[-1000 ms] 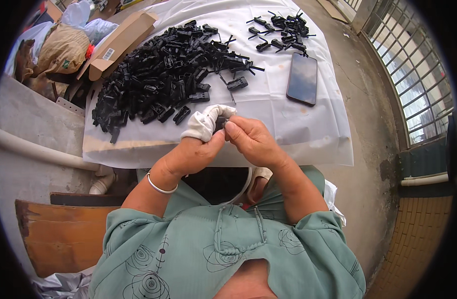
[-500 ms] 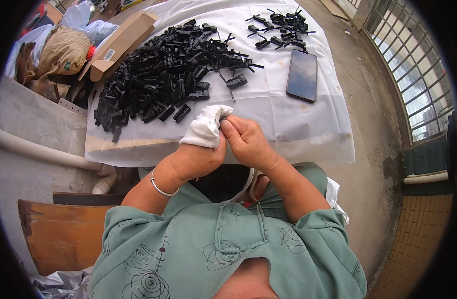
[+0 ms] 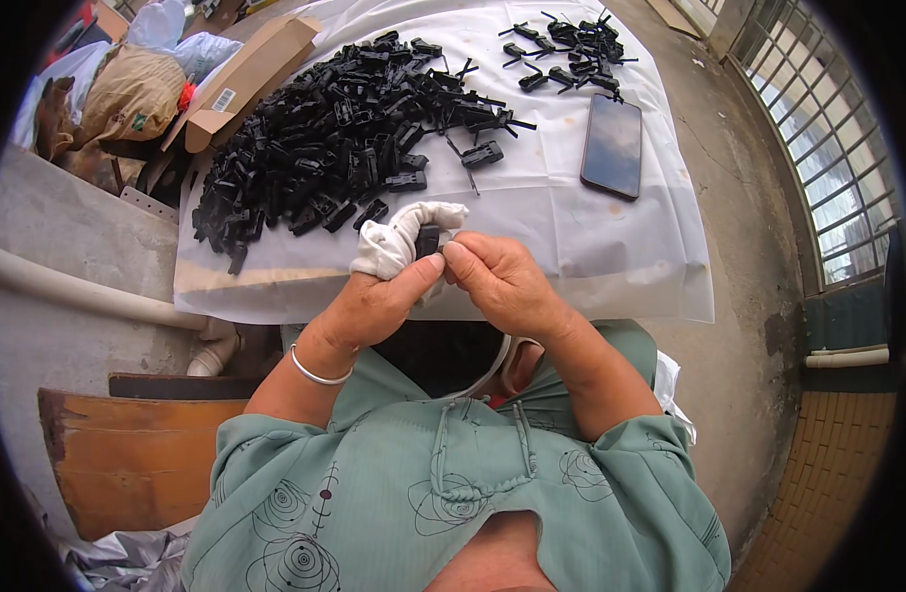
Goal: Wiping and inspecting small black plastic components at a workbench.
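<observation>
A white cloth (image 3: 386, 247) covers the fingers of my left hand (image 3: 369, 304), which is closed around a small black plastic part (image 3: 427, 240). The thumb presses against that part's near end. My right hand (image 3: 507, 281) meets it there in a pinch, thumb against bent forefinger; what lies between those fingertips is hidden. Both hands are over the near edge of the table. Just beyond them spreads a large heap of similar black plastic parts (image 3: 315, 148), and a single black part (image 3: 482, 155) lies at the heap's right side.
White sheeting (image 3: 552, 237) covers the table. A smaller group of black parts (image 3: 571, 49) lies far right, with a phone (image 3: 612, 148) nearer. An open cardboard box (image 3: 246, 84) and stuffed bags (image 3: 127, 94) are at far left. A dark round container (image 3: 443, 357) sits below my hands.
My left hand has turned and its thumb has shifted, so the black part, mostly hidden before, now shows against the cloth. The table scene has shifted slightly right in view.
</observation>
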Demonstrator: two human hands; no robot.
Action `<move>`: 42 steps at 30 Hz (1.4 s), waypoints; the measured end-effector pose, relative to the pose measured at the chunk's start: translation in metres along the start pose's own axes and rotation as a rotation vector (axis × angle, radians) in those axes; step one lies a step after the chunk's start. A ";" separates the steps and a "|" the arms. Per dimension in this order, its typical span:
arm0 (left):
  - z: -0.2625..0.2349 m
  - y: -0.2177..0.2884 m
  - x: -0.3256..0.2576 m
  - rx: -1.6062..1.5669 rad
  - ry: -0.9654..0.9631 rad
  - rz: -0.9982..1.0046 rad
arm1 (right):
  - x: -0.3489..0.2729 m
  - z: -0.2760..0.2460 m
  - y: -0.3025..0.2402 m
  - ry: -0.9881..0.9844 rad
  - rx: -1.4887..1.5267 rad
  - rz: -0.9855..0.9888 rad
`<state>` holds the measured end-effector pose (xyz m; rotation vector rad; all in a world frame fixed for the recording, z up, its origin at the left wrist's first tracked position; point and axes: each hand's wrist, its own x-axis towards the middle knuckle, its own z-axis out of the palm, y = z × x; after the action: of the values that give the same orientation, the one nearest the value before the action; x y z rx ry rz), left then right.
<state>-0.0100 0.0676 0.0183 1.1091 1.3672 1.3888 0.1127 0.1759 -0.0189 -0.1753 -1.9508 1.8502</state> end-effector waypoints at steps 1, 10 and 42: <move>-0.001 0.001 0.001 0.028 -0.013 0.007 | 0.000 0.001 0.000 0.015 0.047 0.026; 0.006 0.001 0.001 0.447 0.005 0.247 | -0.002 0.005 -0.001 0.072 0.000 -0.013; -0.083 0.028 0.062 1.465 0.490 0.560 | 0.038 -0.045 0.028 0.485 -0.995 -0.133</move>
<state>-0.1045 0.1086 0.0471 2.2763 2.7279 0.8575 0.0908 0.2344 -0.0367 -0.6895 -2.2349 0.5312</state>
